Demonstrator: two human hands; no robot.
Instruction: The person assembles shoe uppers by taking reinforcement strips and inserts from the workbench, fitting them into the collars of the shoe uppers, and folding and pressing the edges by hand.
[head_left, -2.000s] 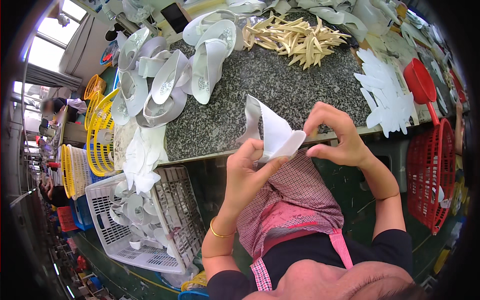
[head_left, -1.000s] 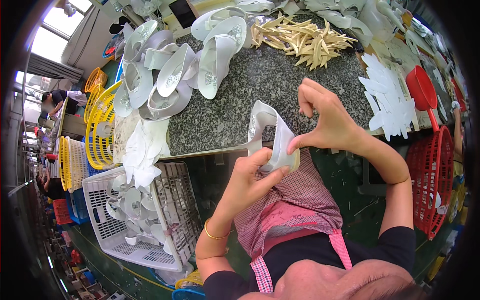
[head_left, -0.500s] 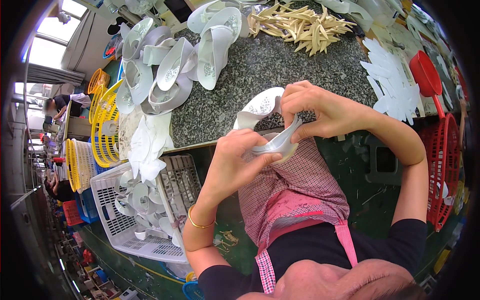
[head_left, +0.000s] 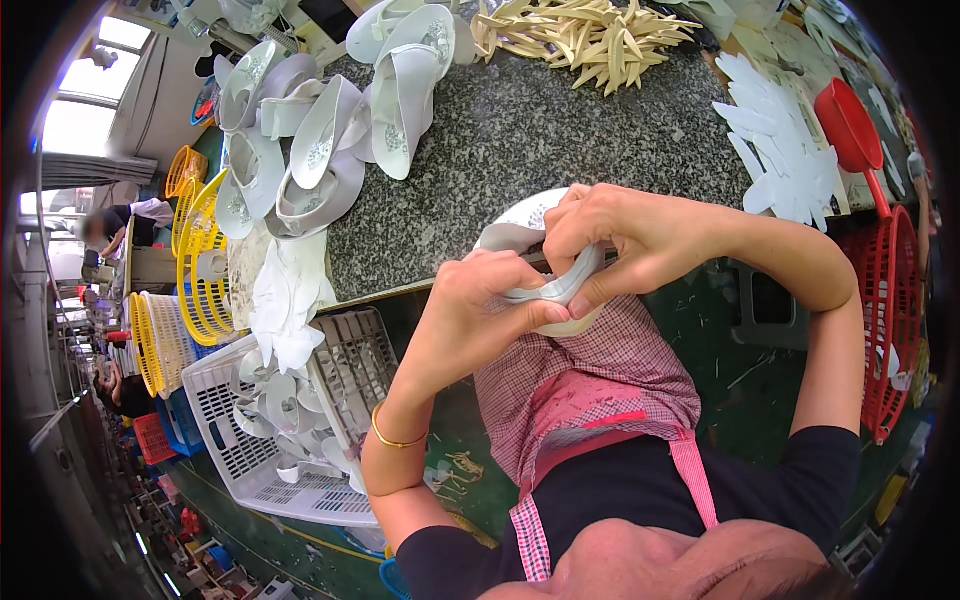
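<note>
The left hand (head_left: 478, 308) and the right hand (head_left: 628, 238), thumbs nearly meeting, pinch a folded, curling white shoe upper (head_left: 560, 290) between them. Beyond them spreads a speckled stone worktop (head_left: 560, 130); farther ahead, slender curved beige strips (head_left: 605, 45) lie heaped.

Bright, fairly even light shows the left hand (head_left: 462, 312), right hand (head_left: 632, 238) and speckled stone tabletop (head_left: 530, 125) clearly, with soft shadows. The upper-left window (head_left: 82, 132) glares almost blank white. Fisheye distortion bends straight edges toward a black rim, and the far-left background looks soft.
</note>
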